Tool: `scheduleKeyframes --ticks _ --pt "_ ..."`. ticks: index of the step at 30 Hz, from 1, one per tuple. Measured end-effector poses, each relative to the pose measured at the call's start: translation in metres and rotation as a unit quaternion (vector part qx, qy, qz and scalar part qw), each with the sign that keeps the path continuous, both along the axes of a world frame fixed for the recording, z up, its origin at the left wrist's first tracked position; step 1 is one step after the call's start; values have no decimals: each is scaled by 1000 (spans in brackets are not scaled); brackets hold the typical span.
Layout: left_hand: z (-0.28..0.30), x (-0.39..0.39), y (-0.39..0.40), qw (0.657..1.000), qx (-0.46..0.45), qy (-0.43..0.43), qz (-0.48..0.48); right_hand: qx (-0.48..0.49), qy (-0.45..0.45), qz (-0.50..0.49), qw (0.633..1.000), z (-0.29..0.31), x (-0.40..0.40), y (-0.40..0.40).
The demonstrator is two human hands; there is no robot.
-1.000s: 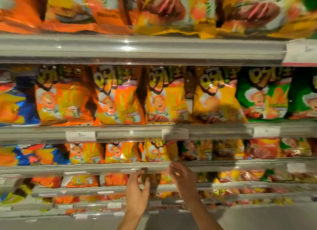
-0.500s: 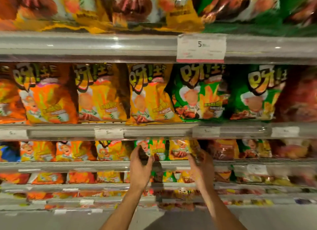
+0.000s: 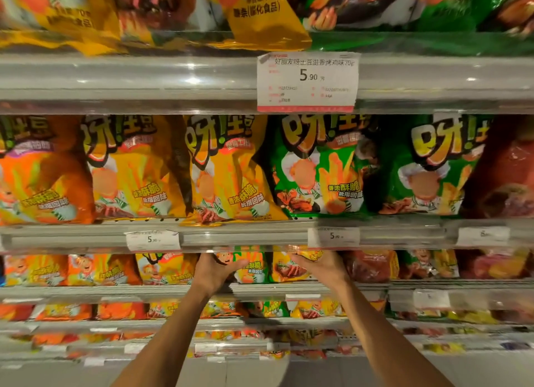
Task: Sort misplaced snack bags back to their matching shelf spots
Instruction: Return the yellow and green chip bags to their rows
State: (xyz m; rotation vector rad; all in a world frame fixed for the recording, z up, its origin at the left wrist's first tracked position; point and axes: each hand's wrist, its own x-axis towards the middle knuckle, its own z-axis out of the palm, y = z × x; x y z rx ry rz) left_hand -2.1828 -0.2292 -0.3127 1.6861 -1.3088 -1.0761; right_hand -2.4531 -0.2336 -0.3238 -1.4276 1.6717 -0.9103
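I see the left hand (image 3: pixel 213 272) with its grip grasping the green snack bag (image 3: pixel 250 266) on the third shelf (image 3: pixel 86 291), between yellow bags. The right hand (image 3: pixel 319 266) grasps the yellow bag (image 3: pixel 286 268) just beside it.

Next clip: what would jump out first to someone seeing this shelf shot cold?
Probably the big white price tag on the upper shelf rail, reading 5.90. Below it stands a row of large snack bags, yellow and orange at left turning to green bags at right. Lower down, the left hand grips a small green bag while the right hand holds a small yellow bag beside it.
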Motion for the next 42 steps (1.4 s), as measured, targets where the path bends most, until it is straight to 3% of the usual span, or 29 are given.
scheduleKeyframes --ticks 7,14,19,25,32,42 --pt "-4 13 -14 996 32 60 -58 106 45 -27 993 -13 5 -14" --pt "-3 16 -10 993 37 111 -34 20 47 -77 996 -10 25 12" --pt "0 18 -6 991 18 131 -16 -33 102 -143 984 0 37 30" --pt "0 10 -3 990 32 136 30 -38 31 -218 975 10 18 49" --pt "0 -34 3 997 46 49 48 -29 -68 -240 968 2 -24 91" --pt "-5 -118 -2 997 71 32 13 13 -74 -275 958 -17 -67 148"
